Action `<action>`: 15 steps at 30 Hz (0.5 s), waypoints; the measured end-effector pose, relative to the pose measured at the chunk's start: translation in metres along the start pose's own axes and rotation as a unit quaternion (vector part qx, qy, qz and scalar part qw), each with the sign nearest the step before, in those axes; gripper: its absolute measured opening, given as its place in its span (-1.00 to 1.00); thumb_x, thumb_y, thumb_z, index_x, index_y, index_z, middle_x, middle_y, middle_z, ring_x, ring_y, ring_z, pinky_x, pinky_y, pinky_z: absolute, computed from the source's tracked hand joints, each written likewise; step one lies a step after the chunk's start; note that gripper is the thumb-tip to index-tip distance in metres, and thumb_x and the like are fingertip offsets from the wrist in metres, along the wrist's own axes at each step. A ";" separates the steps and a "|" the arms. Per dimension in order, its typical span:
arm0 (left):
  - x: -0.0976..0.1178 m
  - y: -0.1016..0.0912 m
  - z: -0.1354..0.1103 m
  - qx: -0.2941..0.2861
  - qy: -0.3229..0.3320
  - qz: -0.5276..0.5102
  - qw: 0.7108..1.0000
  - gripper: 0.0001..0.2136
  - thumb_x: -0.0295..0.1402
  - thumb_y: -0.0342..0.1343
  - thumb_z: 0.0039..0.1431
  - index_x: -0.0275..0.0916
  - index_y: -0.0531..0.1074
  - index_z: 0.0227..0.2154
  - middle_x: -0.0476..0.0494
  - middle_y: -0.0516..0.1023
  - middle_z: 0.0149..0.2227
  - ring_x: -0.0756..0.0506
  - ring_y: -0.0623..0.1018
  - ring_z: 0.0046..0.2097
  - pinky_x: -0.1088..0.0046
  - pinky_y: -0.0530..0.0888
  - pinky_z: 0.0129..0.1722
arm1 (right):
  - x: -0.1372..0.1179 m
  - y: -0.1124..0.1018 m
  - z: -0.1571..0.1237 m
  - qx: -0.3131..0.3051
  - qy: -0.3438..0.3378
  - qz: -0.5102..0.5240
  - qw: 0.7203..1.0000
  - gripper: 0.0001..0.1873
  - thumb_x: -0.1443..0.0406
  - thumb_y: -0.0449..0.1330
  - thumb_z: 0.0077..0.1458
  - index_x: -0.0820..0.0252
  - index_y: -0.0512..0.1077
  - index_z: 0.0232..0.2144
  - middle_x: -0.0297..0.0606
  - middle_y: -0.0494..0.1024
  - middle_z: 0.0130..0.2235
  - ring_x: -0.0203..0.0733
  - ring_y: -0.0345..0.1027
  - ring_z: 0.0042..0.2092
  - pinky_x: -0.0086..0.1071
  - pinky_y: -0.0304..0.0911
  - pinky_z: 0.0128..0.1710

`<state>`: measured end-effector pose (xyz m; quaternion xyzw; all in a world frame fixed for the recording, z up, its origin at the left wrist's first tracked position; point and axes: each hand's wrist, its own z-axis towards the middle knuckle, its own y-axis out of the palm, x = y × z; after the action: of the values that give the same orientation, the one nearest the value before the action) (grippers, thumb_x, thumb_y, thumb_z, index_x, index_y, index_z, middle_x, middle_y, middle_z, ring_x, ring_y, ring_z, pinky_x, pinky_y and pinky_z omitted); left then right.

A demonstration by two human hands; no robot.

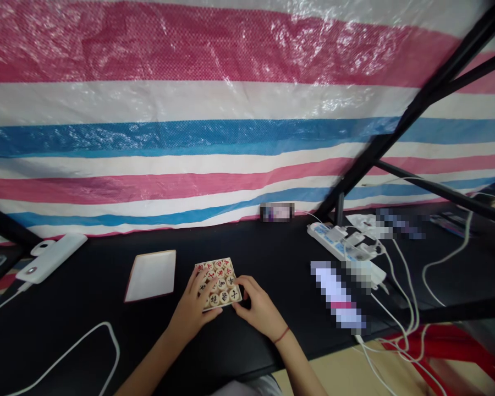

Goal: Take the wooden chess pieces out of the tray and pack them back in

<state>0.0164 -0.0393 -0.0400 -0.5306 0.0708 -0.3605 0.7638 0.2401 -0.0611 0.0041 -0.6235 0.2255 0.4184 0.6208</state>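
Note:
A small wooden box (pixel 220 263) packed with round wooden chess pieces marked in red and black sits on the black table (pixel 86 308). My left hand (pixel 193 308) rests on the box's near left side, fingers curled over several pieces. My right hand (pixel 258 308) grips the box's near right corner, fingers bent against its edge. A red cord circles my right wrist.
The box's flat lid (pixel 152 274) lies left of it. A white power bank (pixel 51 257) with a cable sits far left. A power strip (pixel 346 247) with plugs and white cables lies to the right. A striped plastic tarp (pixel 190 137) hangs behind; black bars (pixel 416 110) cross at right.

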 end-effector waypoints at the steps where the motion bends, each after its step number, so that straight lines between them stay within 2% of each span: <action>1: -0.001 0.001 0.002 0.000 -0.003 0.000 1.000 -0.44 -0.17 0.17 0.09 -0.19 0.24 0.15 -0.31 0.15 0.25 -0.36 0.13 0.29 0.06 0.33 0.14 | 0.000 0.001 0.002 0.003 0.003 -0.004 1.000 -0.58 0.44 0.15 -0.07 0.12 0.32 -0.09 -0.20 0.34 0.00 -0.34 0.29 -0.36 -0.38 0.33 -0.23; 3: -0.001 -0.003 0.008 0.002 -0.004 0.011 1.000 -0.42 -0.13 0.15 0.10 -0.17 0.22 0.16 -0.30 0.16 0.25 -0.36 0.15 0.28 0.04 0.31 0.14 | -0.001 0.002 0.007 0.010 0.011 -0.014 1.000 -0.61 0.43 0.13 -0.05 0.12 0.33 -0.11 -0.20 0.35 -0.02 -0.36 0.28 -0.40 -0.38 0.33 -0.26; 6: -0.005 -0.020 0.014 0.018 -0.001 0.043 0.999 -0.34 0.00 0.13 0.06 -0.13 0.18 0.19 -0.29 0.22 0.23 -0.40 0.20 0.24 -0.03 0.25 0.15 | -0.004 0.003 0.012 0.021 0.014 -0.018 1.000 -0.59 0.40 0.14 -0.03 0.12 0.31 -0.08 -0.20 0.36 -0.01 -0.36 0.28 -0.42 -0.39 0.33 -0.27; 8: -0.013 -0.035 0.013 0.052 -0.059 0.062 0.995 -0.40 -0.06 0.04 0.17 -0.18 0.13 0.22 -0.31 0.26 0.21 -0.33 0.29 0.19 0.07 0.28 0.13 | -0.005 0.002 0.013 0.033 0.018 -0.008 0.999 -0.57 0.37 0.15 -0.01 0.12 0.29 -0.03 -0.20 0.37 -0.02 -0.35 0.30 -0.40 -0.39 0.33 -0.27; 10: -0.024 -0.048 0.008 0.111 -0.151 0.105 0.977 -0.51 -0.15 -0.06 0.25 -0.25 0.17 0.19 -0.36 0.37 0.12 -0.29 0.39 0.10 0.13 0.35 0.03 | -0.005 0.002 0.013 0.049 0.026 0.004 0.998 -0.57 0.32 0.15 0.04 0.12 0.26 0.00 -0.20 0.38 -0.04 -0.35 0.30 -0.41 -0.39 0.33 -0.27; 11: -0.029 -0.052 0.004 0.106 -0.180 0.127 0.970 -0.55 -0.17 -0.09 0.27 -0.27 0.24 0.14 -0.37 0.43 0.05 -0.29 0.43 0.04 0.16 0.39 -0.03 | -0.004 0.002 0.013 0.056 0.029 0.009 0.998 -0.58 0.30 0.14 0.05 0.13 0.25 0.00 -0.20 0.38 -0.05 -0.36 0.29 -0.42 -0.39 0.33 -0.27; 12: -0.034 -0.056 0.000 0.076 -0.209 0.144 0.964 -0.61 -0.19 -0.10 0.27 -0.27 0.32 0.06 -0.34 0.48 -0.02 -0.25 0.48 -0.03 0.22 0.41 -0.10 | -0.004 0.003 0.013 0.062 0.029 0.015 0.998 -0.58 0.29 0.14 0.06 0.13 0.25 0.00 -0.21 0.38 -0.06 -0.36 0.29 -0.42 -0.39 0.33 -0.27; 15: -0.037 -0.060 -0.007 -0.044 -0.277 0.183 0.942 -0.70 -0.25 -0.11 0.26 -0.23 0.46 -0.12 -0.24 0.54 -0.16 -0.19 0.53 -0.21 0.33 0.41 -0.26 | -0.005 0.005 0.016 0.071 0.022 0.026 0.997 -0.61 0.28 0.13 0.07 0.14 0.27 -0.01 -0.21 0.41 -0.08 -0.36 0.29 -0.43 -0.40 0.34 -0.29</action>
<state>-0.0430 -0.0320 -0.0015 -0.6203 -0.0318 -0.0503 0.7821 0.2297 -0.0479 0.0067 -0.5807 0.2846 0.4039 0.6470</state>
